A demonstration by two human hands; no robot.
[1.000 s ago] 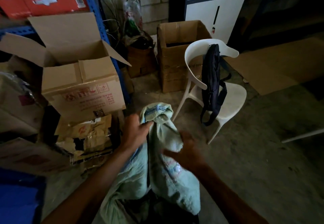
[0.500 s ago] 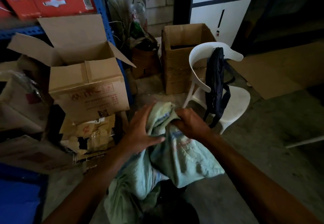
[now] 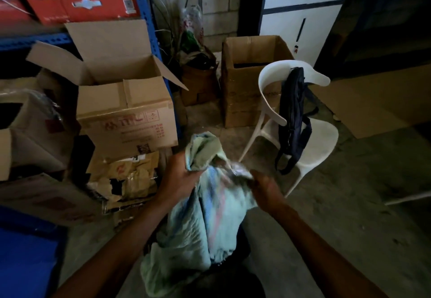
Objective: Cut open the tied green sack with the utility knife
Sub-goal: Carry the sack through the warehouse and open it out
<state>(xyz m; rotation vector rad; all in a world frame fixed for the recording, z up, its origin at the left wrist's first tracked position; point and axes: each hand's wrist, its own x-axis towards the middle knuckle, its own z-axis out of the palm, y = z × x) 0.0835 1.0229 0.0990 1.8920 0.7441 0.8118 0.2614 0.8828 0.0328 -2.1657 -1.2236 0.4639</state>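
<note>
Both hands (image 3: 180, 176) on green sack (image 3: 205, 218)

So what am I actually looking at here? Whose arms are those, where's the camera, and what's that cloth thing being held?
There is no machine here: the arms belong to a person wearing a camera on the head, so the view looks forward and down at their own hands. The left hand grips the bunched top of a pale green sack, which hangs down in front of them. The right hand is at the sack's side, blurred, so I cannot tell whether it grips the cloth. No knife shows. Around them, on a concrete floor, stand an open cardboard box, another box behind, and a white plastic chair with a dark bag hung on it.
</note>
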